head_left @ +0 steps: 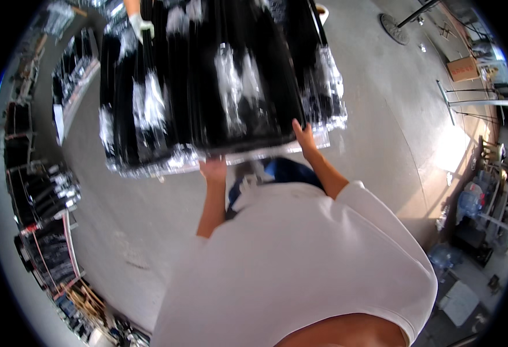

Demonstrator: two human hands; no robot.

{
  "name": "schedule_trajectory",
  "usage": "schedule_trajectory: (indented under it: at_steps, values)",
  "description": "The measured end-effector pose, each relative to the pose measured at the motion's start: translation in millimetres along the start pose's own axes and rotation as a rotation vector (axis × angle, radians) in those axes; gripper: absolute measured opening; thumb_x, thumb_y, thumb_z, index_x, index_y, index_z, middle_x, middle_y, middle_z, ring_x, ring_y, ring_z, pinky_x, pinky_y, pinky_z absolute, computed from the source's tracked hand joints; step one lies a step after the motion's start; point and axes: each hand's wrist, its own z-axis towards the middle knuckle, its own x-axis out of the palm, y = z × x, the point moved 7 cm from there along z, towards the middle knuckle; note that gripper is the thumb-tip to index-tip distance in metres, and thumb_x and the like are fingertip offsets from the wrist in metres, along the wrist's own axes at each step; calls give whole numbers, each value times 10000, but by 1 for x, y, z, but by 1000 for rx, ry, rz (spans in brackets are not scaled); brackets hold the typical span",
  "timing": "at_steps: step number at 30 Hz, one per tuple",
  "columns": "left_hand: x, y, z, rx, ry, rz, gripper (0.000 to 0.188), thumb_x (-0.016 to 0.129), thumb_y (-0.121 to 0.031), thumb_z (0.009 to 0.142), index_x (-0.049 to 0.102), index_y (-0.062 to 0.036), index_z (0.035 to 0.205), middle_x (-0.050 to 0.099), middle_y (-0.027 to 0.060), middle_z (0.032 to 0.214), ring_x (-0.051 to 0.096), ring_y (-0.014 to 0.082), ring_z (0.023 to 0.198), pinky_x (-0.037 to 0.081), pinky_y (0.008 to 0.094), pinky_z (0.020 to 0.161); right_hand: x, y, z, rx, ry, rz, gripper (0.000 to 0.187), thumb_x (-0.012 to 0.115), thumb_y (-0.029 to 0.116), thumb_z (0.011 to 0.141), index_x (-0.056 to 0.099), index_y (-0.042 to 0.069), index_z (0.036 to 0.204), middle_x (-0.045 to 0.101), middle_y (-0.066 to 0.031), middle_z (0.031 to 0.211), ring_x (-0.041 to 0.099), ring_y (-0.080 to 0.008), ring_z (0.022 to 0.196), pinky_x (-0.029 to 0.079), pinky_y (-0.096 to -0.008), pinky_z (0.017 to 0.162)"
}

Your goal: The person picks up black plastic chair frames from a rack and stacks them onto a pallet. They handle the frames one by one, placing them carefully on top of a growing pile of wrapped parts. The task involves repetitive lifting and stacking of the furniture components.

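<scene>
Several long black pieces in clear plastic film lie side by side in a large stack. Nearest me is a wide, glossy black panel (262,87) with rounded corners, its surface slightly blurred. My right hand (305,140) grips its near right corner, thumb up along the side. Around the middle of the near edge is my left hand (213,169), closed at the edge; its fingertips are hidden under the panel. Another person's white-gloved hand (142,26) touches the black pieces at the far left of the stack.
Grey concrete floor (375,168) surrounds the stack. More wrapped black pieces (74,69) stand to the left, with others along the left wall. At the right are a round-based metal stand (394,29), a cardboard box (463,69), a metal frame (447,103) and a water bottle (470,199).
</scene>
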Motion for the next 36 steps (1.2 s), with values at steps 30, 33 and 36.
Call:
schedule_trajectory:
  at_steps: [30,33,36]
  values:
    - [-144,-109,-174,34,396,563,442,357,-283,879,312,-116,1285,325,76,1322,315,244,1212,312,433,948,210,27,-244,233,1075,-17,178,560,184,729,587,11,765,584,-92,599,541,-134,473,403,-228,413]
    - [-148,-166,-225,30,370,164,423,341,-251,883,316,-106,1279,356,91,1297,362,240,1175,320,399,948,271,22,-336,317,1211,-85,198,545,204,749,582,32,839,604,-96,699,572,-147,558,433,-230,474]
    - [-187,-225,-267,195,278,78,403,325,-237,887,327,-104,1267,382,88,1274,380,243,1158,327,379,950,303,-7,-456,242,1528,-215,180,511,185,764,571,36,847,598,-102,736,585,-169,631,450,-239,532]
